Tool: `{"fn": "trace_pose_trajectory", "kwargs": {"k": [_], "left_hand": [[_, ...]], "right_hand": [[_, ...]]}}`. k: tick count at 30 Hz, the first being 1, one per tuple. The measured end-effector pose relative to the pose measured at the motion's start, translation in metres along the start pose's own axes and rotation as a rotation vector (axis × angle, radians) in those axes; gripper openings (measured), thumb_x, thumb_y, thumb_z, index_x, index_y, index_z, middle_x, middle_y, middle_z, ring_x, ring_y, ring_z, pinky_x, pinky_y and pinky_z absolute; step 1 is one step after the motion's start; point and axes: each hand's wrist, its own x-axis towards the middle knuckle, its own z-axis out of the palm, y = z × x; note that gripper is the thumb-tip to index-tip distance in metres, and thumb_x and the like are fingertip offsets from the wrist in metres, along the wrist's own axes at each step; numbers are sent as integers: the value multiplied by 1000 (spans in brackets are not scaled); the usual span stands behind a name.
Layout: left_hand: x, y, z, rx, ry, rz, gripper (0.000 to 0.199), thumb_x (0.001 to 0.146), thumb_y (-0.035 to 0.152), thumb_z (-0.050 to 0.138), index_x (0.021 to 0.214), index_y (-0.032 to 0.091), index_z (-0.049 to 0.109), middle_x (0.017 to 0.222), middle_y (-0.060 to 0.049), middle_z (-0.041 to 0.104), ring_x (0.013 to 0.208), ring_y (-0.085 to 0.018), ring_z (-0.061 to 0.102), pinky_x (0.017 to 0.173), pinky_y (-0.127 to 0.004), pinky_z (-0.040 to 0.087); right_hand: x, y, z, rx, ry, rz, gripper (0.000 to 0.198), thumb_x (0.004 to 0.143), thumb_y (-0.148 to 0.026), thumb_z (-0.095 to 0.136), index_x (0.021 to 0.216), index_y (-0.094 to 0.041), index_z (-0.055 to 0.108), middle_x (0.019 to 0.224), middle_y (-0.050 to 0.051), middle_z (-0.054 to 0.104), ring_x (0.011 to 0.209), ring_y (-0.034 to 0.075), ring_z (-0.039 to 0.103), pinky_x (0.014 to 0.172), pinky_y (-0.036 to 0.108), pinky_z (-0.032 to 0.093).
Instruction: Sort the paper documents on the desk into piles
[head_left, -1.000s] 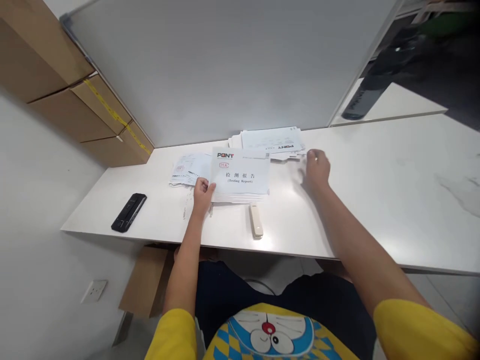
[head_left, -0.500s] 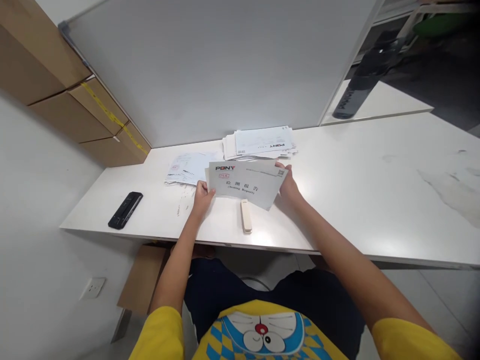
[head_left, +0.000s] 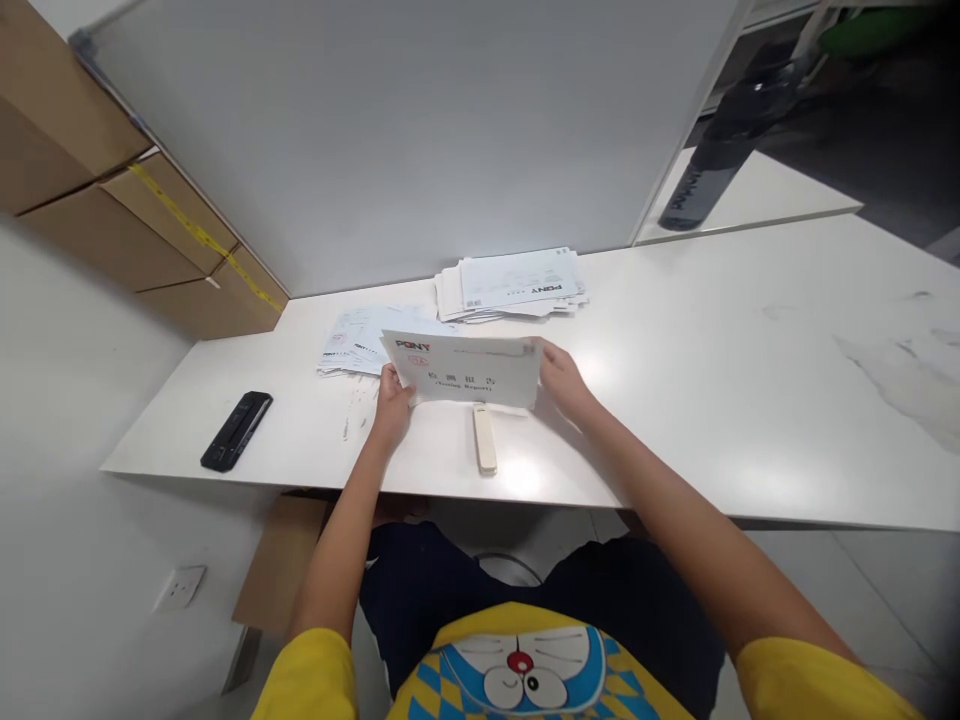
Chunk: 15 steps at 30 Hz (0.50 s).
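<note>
Between my two hands is a set of white paper sheets (head_left: 465, 372) printed "PONY" and "Testing Report", tilted up above the table. My left hand (head_left: 394, 402) pinches the lower left corner, thumb in front. The right edge is gripped by my right hand (head_left: 561, 378), its fingers partly hidden behind the paper. Just below the sheets lies a cream-coloured stapler-like bar (head_left: 485, 440) on the table. Behind them, a loose pile of printed papers (head_left: 352, 338) spreads at the left, and a thicker stack of papers (head_left: 525, 280) rests against the board.
A black phone-like device (head_left: 237, 431) lies on the white table (head_left: 720, 400) at the left. Cardboard boxes (head_left: 172, 225) stand against the wall, beside a large whiteboard (head_left: 405, 130) at the back. A dark bottle (head_left: 701, 185) is at the back right.
The sheets, fanned apart before, now line up more closely and tilt more upright. My right hand has shifted down and left along their right edge. The camera view has moved slightly.
</note>
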Motion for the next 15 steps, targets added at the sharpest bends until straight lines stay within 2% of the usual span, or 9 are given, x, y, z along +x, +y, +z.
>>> {"fn": "trace_pose_trajectory", "kwargs": {"k": [3, 5, 8, 11, 13, 15], "left_hand": [[5, -5, -1, 15, 38, -11, 41, 65, 13, 67, 98, 25, 45, 110, -3, 66, 115, -22, 63, 103, -41, 49], [6, -6, 0, 31, 32, 0, 43, 66, 12, 66, 100, 25, 44, 112, -3, 66, 116, -22, 62, 104, -41, 48], [2, -3, 1, 39, 12, 62, 47, 65, 12, 68, 104, 26, 45, 115, -3, 65, 118, -21, 60, 103, -39, 48], [-3, 2, -1, 33, -17, 131, 44, 68, 17, 71, 105, 25, 50, 112, -4, 65, 115, -21, 61, 103, -37, 46], [-6, 4, -3, 53, -46, 136, 32, 73, 23, 70, 102, 24, 55, 106, -3, 65, 108, -21, 63, 103, -36, 46], [-6, 4, -4, 84, -62, 108, 24, 76, 26, 67, 98, 23, 61, 101, -3, 67, 103, -20, 64, 101, -35, 46]], "right_hand": [[5, -6, -8, 167, -21, -10, 57, 92, -69, 40, 112, -24, 68, 107, 8, 74, 101, 24, 69, 90, 41, 55], [4, -10, -9, 165, -49, -24, 54, 88, -70, 48, 111, -26, 68, 106, 7, 74, 101, 24, 69, 89, 41, 55], [-2, -12, -4, 27, 10, -82, 37, 84, -57, 62, 101, -25, 68, 102, 5, 73, 100, 25, 67, 92, 43, 53], [-9, -13, 4, -40, 134, -183, 21, 85, -44, 61, 93, -26, 64, 94, 4, 71, 93, 24, 66, 90, 43, 53], [-11, -12, 7, -15, 120, -193, 18, 82, -39, 62, 93, -26, 62, 94, 4, 71, 92, 24, 66, 89, 43, 53], [-11, -11, 10, -3, 34, -165, 20, 79, -38, 64, 94, -26, 62, 97, 5, 71, 94, 25, 67, 90, 43, 53]]}}
